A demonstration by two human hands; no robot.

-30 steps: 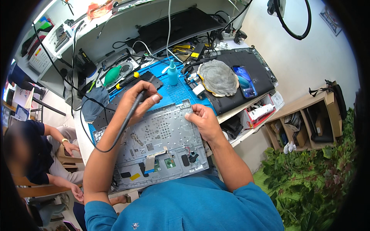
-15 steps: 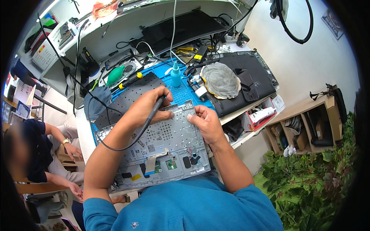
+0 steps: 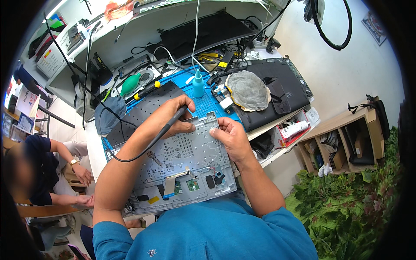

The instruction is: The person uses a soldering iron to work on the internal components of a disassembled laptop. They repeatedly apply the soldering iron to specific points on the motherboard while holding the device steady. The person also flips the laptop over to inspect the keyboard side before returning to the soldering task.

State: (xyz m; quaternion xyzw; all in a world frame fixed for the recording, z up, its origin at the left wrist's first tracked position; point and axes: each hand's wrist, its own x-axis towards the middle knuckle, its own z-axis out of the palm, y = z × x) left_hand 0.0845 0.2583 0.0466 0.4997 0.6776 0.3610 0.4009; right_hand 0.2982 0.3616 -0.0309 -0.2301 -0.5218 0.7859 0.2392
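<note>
Both Hands Busy at a Silver Laptop Panel

A silver-grey laptop chassis panel (image 3: 180, 149) lies between the person's torso and the blue mat (image 3: 206, 106), its near edge close to the blue shirt (image 3: 182, 229) and its far edge reaching over the mat. The upward face is dotted with small round holes and raised points across the middle. Nearer the shirt sit a pale flat ribbon cable (image 3: 177, 177) with a blue end, a small green circuit board (image 3: 193, 185), dark oblong pads and a yellow sticker (image 3: 153, 200).

The left hand (image 3: 173, 116) is closed narrowly on a black pen-shaped tool (image 3: 170, 123), fingers curled and thumb extended low over the panel's far edge. Whether that thumb touches the metal cannot be told, and the tool's tip is hidden. A thin black cord (image 3: 130, 161) runs from the tool and crosses the left forearm.

The right hand (image 3: 232, 138) pinches the panel near its far right corner, thumb flat on the upper face and the other fingers bent at the edge, partly out of sight. Just beyond the panel, a light-blue bottle (image 3: 198, 85) stands upright on the mat.
</note>
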